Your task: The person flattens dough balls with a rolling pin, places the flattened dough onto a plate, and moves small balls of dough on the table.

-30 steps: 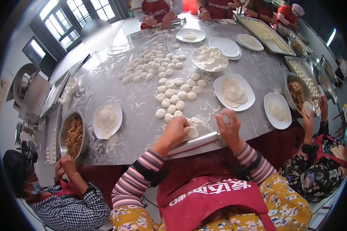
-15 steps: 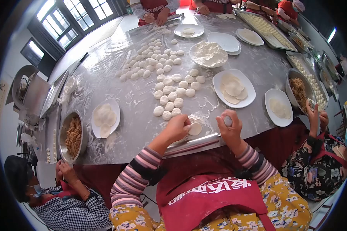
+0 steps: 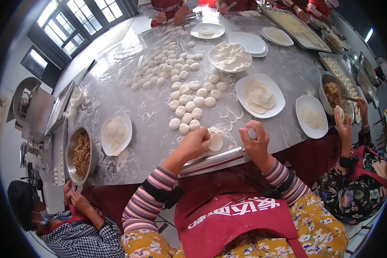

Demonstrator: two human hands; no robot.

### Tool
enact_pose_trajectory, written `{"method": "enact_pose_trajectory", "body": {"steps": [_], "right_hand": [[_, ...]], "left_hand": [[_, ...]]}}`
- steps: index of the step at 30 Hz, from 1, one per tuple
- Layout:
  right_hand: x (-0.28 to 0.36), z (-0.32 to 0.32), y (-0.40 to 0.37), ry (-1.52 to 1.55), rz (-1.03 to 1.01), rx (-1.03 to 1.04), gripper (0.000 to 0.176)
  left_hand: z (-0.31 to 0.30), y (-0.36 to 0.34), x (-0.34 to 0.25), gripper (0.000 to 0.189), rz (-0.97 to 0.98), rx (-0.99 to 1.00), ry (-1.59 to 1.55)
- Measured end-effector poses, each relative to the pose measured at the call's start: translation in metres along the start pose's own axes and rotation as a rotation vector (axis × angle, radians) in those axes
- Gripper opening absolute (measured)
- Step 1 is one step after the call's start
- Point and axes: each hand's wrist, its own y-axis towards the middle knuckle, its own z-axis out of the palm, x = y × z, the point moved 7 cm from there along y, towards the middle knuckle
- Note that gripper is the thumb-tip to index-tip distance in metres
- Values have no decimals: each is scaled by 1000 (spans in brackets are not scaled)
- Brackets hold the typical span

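Note:
My left hand [image 3: 195,144] is closed at the table's front edge, its fingertips pinching the side of a flat round dough wrapper [image 3: 216,142]. The wrapper lies on floured metal. To its right, my right hand [image 3: 256,141] is wrapped round a rolling pin [image 3: 252,133]; only a grey rounded end shows between thumb and fingers, the rest hidden. Just beyond my left hand are several small dough pieces [image 3: 186,118]. A square white plate [image 3: 276,112] with stacked wrappers [image 3: 258,95] stands beyond my right hand.
A bowl of flour [image 3: 231,58] stands farther back. On the left are a plate of wrappers [image 3: 116,131] and a filling bowl [image 3: 91,165]; on the right, another wrapper plate [image 3: 312,132] and filling bowl [image 3: 325,81]. People work on both sides and across the table.
The view has shifted slightly. My hands keep nearly the same places and holds. The right-hand co-worker's hands have moved apart, one holding a wrapper, the other a utensil at the filling bowl.

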Motion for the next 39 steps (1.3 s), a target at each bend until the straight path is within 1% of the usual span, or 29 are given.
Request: {"method": "enact_pose_trajectory", "body": {"steps": [2,3,4,5,6,7,8,10,11,12,13,14,15,17,18,20,21,22,24,26,28,29,30,32,33,35,37,39], "right_hand": [[-2,2,-3,-25,12,-17,22],[-10,16,9,-29,3,-4,22],[-15,27,22,-29,-16,9,22],[-17,32,29,-29,-21,-1,22],[-20,39,34,-5,26,29,22],[-22,44,36,20,73,63,22],[-21,41,34,21,66,63,22],[-12,21,19,-39,-23,13,22],[-6,10,7,-38,-28,22,22],[-1,-2,-5,-13,36,26,22],[-2,-7,-10,14,101,28,22],[-5,-3,-9,18,106,32,22],[-7,1,-5,-18,76,18,22],[-10,15,12,-51,30,5,24],[-14,23,23,-53,23,-8,24],[-17,39,35,-16,-12,1,22],[-18,39,35,-1,14,4,21],[-16,36,33,1,6,10,21],[-9,18,18,-40,-15,-7,20],[3,0,-1,-50,1,12,21],[4,-12,-15,14,130,19,21],[7,-11,-13,-34,74,-14,22],[3,-4,-7,-40,91,-21,22],[-6,15,15,-37,0,-20,22],[-10,21,23,-43,-2,-34,22],[-15,34,31,-56,9,2,22],[-11,27,26,-58,-11,-4,22],[-4,13,9,-58,-26,5,22]], "left_hand": [[7,-2,0,12,-26,97,-39],[4,0,-12,12,13,90,46],[5,6,-14,12,22,93,54],[3,12,-15,14,23,44,120],[1,15,-17,15,21,-5,183],[2,17,-15,17,-20,11,142],[0,16,-15,17,-17,5,143],[5,10,-21,16,37,78,220],[5,8,-15,15,38,46,195],[6,5,-8,15,34,39,192],[7,2,0,14,-23,46,55],[10,-2,8,14,-82,59,-82],[11,-5,4,14,-91,71,-81],[7,-2,-21,15,-12,72,51],[8,4,-24,15,0,72,61],[4,13,-23,15,-39,-13,142],[5,15,-23,15,-55,10,89],[3,15,-23,15,-55,0,85],[5,13,-20,16,-48,73,208],[9,9,-6,14,-18,43,141],[9,-1,0,10,-125,37,-23],[18,-1,12,10,-112,27,-106],[20,-4,7,10,-116,45,-103],[12,1,-20,11,-28,15,17],[13,7,-15,12,-26,-31,48],[11,14,-21,12,-24,-20,54],[7,16,-20,12,-31,-26,47],[10,14,-12,13,-36,44,75]]}}
